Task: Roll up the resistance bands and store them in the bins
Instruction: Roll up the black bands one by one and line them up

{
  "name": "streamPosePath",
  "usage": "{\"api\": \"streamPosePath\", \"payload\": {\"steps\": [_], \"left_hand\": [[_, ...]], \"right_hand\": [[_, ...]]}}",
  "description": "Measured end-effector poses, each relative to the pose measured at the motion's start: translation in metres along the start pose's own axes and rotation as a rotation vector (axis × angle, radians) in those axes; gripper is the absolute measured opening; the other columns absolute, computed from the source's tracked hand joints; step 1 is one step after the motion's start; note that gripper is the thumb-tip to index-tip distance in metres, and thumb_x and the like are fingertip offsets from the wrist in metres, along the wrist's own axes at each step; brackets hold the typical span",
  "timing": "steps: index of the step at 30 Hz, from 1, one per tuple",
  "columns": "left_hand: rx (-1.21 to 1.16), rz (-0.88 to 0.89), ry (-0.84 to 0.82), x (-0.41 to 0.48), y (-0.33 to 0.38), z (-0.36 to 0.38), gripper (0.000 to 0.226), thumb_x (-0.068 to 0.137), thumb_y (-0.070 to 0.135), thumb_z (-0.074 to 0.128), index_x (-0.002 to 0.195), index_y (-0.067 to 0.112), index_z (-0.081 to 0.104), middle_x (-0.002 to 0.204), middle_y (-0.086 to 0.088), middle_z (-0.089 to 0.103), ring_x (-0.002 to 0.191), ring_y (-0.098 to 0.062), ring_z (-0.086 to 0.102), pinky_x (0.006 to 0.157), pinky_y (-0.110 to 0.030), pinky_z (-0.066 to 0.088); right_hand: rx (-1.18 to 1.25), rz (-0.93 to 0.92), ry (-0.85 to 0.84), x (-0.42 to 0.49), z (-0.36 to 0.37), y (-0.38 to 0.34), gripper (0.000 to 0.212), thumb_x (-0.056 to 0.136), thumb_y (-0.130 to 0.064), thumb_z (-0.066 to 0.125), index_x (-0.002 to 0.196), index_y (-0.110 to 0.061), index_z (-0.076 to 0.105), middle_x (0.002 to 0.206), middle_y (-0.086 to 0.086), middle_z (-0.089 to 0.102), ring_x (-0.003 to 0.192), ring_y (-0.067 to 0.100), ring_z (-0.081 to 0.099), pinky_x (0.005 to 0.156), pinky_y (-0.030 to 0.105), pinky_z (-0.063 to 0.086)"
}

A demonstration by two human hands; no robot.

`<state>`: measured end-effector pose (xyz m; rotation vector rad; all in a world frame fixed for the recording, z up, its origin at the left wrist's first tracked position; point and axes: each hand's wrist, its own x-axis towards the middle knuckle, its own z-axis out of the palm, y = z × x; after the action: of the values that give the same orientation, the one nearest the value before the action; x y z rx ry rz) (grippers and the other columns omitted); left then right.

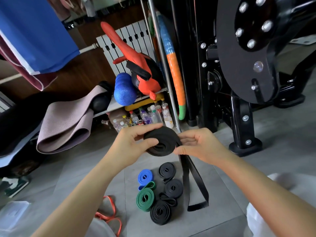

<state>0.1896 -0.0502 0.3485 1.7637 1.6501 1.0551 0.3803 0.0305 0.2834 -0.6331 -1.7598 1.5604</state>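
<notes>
Band [161, 142] (black, half rolled) sits gripped between left hand [131, 142] and right hand [200, 144], tail hanging.

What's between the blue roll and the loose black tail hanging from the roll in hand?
Two rolled black bands lie there: the farther roll and the nearer roll, seen in the head view.
</notes>
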Motion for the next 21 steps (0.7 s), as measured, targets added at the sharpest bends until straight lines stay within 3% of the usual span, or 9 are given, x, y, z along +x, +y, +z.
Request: {"api": "streamPosePath", "payload": {"steps": [3, 6, 8, 10, 12, 15, 18, 21], "left_hand": [[-0.233, -0.018, 0.089, -0.004, -0.003, 0.005, 0.060, 0.082, -0.005, 0.064, 0.093, 0.054, 0.069, 0.097, 0.019, 0.072, 0.089, -0.004, 0.068, 0.064, -0.019, 0.054], [-0.381, -0.036, 0.147, -0.007, -0.012, 0.017, 0.047, 0.078, 0.004, 0.067, 0.098, 0.046, 0.071, 0.101, 0.010, 0.072, 0.091, -0.012, 0.070, 0.060, -0.023, 0.056], [-0.526, -0.109, 0.159, -0.011, -0.020, 0.026, 0.040, 0.073, 0.012, 0.068, 0.100, 0.041, 0.071, 0.104, 0.003, 0.072, 0.094, -0.020, 0.069, 0.061, -0.034, 0.060], [-0.532, -0.132, 0.138, -0.012, -0.025, 0.032, 0.042, 0.077, 0.006, 0.067, 0.100, 0.040, 0.069, 0.105, 0.006, 0.070, 0.096, -0.020, 0.068, 0.070, -0.042, 0.060], [-0.284, -0.100, 0.096, -0.011, -0.028, 0.031, 0.044, 0.083, -0.002, 0.064, 0.098, 0.039, 0.061, 0.103, 0.018, 0.066, 0.097, -0.004, 0.065, 0.078, -0.035, 0.058], [0.335, 0.055, 0.010, -0.008, -0.023, 0.021, 0.043, 0.081, 0.015, 0.071, 0.110, 0.038, 0.049, 0.108, 0.032, 0.049, 0.101, 0.015, 0.048, 0.087, -0.020, 0.050], [0.577, 0.226, -0.178, -0.009, -0.019, 0.017, 0.062, 0.082, 0.018, 0.070, 0.133, 0.039, 0.043, 0.121, 0.019, 0.049, 0.105, 0.005, 0.047, 0.089, -0.022, 0.044], [0.657, 0.288, -0.199, -0.008, -0.018, 0.015, 0.053, 0.085, 0.012, 0.064, 0.131, 0.036, 0.051, 0.118, 0.013, 0.055, 0.105, -0.009, 0.055, 0.089, -0.024, 0.045]], "right_hand": [[0.051, -0.021, 0.041, 0.001, 0.000, 0.000, 0.038, 0.068, 0.001, 0.078, 0.092, -0.028, 0.071, 0.087, -0.010, 0.075, 0.085, 0.009, 0.071, 0.075, 0.015, 0.053], [0.029, -0.054, 0.081, 0.003, 0.000, 0.000, 0.037, 0.068, -0.002, 0.079, 0.092, -0.028, 0.069, 0.085, -0.015, 0.074, 0.084, 0.006, 0.070, 0.073, 0.013, 0.052], [0.005, -0.052, 0.099, 0.004, -0.002, 0.002, 0.036, 0.070, -0.004, 0.079, 0.092, -0.029, 0.068, 0.085, -0.017, 0.073, 0.084, 0.005, 0.070, 0.073, 0.012, 0.052], [-0.038, -0.032, 0.091, 0.004, -0.003, 0.004, 0.034, 0.071, -0.005, 0.078, 0.091, -0.030, 0.068, 0.084, -0.017, 0.073, 0.083, 0.004, 0.070, 0.075, 0.013, 0.052], [-0.113, -0.010, 0.060, 0.004, -0.003, 0.007, 0.034, 0.071, -0.006, 0.079, 0.090, -0.032, 0.068, 0.081, -0.019, 0.073, 0.081, 0.002, 0.070, 0.076, 0.013, 0.052], [-0.244, 0.034, 0.033, 0.005, 0.001, 0.014, 0.030, 0.071, -0.010, 0.080, 0.095, -0.025, 0.072, 0.084, -0.010, 0.074, 0.080, 0.002, 0.070, 0.080, 0.021, 0.056], [-0.287, 0.049, 0.026, 0.006, 0.005, 0.017, 0.030, 0.069, -0.012, 0.081, 0.097, -0.021, 0.073, 0.087, -0.005, 0.074, 0.080, 0.004, 0.070, 0.082, 0.029, 0.057], [-0.292, 0.019, 0.033, 0.005, 0.007, 0.014, 0.031, 0.068, -0.011, 0.082, 0.094, -0.027, 0.072, 0.085, -0.011, 0.073, 0.079, 0.000, 0.068, 0.082, 0.023, 0.055]]}}
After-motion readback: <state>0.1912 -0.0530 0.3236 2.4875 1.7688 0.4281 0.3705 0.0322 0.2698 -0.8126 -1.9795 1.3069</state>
